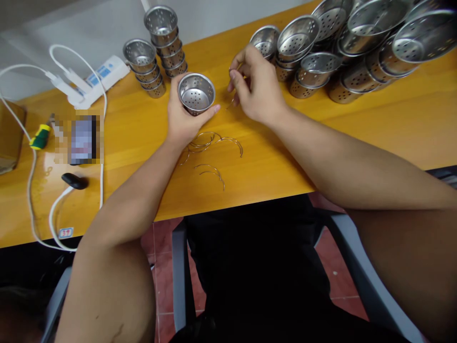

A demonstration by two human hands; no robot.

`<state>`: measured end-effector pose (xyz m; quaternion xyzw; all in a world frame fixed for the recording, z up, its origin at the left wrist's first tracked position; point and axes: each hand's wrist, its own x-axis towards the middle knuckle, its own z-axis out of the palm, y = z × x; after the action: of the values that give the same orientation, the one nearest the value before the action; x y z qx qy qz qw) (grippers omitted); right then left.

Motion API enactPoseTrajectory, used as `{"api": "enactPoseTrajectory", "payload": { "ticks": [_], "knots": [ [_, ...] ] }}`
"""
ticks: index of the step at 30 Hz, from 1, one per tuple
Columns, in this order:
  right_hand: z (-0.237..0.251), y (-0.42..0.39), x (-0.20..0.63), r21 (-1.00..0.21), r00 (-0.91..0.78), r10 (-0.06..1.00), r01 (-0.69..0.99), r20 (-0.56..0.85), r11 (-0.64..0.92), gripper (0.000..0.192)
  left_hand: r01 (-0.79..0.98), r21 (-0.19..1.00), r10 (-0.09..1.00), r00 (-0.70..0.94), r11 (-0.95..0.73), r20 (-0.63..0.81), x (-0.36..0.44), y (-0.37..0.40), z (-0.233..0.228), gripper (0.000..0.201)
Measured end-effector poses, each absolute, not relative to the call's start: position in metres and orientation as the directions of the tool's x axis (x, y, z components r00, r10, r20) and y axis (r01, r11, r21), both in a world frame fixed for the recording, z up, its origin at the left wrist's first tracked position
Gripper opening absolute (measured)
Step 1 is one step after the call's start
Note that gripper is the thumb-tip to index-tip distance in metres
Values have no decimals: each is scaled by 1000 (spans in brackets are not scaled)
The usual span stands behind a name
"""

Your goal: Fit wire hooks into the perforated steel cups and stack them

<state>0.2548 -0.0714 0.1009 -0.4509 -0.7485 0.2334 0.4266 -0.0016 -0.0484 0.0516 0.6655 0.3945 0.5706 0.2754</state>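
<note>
Perforated steel cup (196,93): clamped upright in the left hand (183,119), at the table (321,152) centre. Loose cup heap (350,43): 2 o'clock from it. Two cup stacks (157,47): 10 o'clock. White power strip (96,78): 9 o'clock, blue label too small to read. Right hand (255,88): 3 o'clock, fingertips pinched together on a thin wire piece (232,101). Curved wire handles (214,152): 6 o'clock, flat on the table. Red-printed sticker (66,232): near edge, unreadable.

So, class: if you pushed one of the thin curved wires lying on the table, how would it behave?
The curved wires look thin and light, so one would probably slide easily on the smooth table. Their open arcs would likely flex and snag neighbours, since several overlap.
</note>
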Motion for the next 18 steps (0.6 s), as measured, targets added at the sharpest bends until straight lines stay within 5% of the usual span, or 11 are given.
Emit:
{"api": "enactPoseTrajectory", "payload": {
  "ticks": [14,18],
  "knots": [
    [77,-48,255,-811,-259,910,419,324,407,67,189,829,847,42,-527,529,1,-41,41,94],
    [74,-44,256,-867,-220,938,370,269,335,70,10,781,780,51,-624,623,2,-40,36,83]
  ]
}}
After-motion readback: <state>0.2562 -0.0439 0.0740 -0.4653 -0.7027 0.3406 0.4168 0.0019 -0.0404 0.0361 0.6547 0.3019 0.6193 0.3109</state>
